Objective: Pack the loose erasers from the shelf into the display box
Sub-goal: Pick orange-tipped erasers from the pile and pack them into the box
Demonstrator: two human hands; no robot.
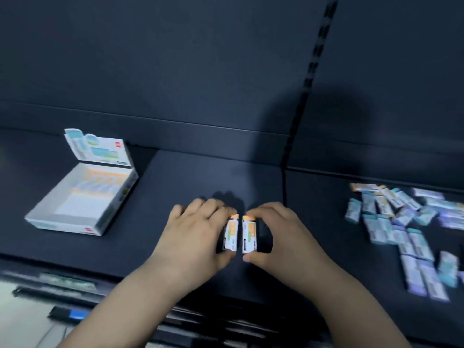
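My left hand (pixel 198 234) grips a white eraser with an orange end (pixel 231 234) lengthwise between fingertips and thumb. Right beside it, my right hand (pixel 278 237) pinches a second orange-ended eraser (pixel 249 236) the same way. Both erasers sit side by side just above the dark shelf (pixel 200 177), a narrow gap between them. The open white display box (pixel 62 223) stands at the left with its lid flap raised; a row of erasers (pixel 105 183) lies at its far end. A pile of loose erasers (pixel 401 227) lies scattered at the right.
A slotted upright post (pixel 303 96) divides the dark back wall into two bays, and a seam (pixel 284 187) splits the shelf below it. The shelf's front rail (pixel 65 282) runs along the lower left, with pale floor beneath.
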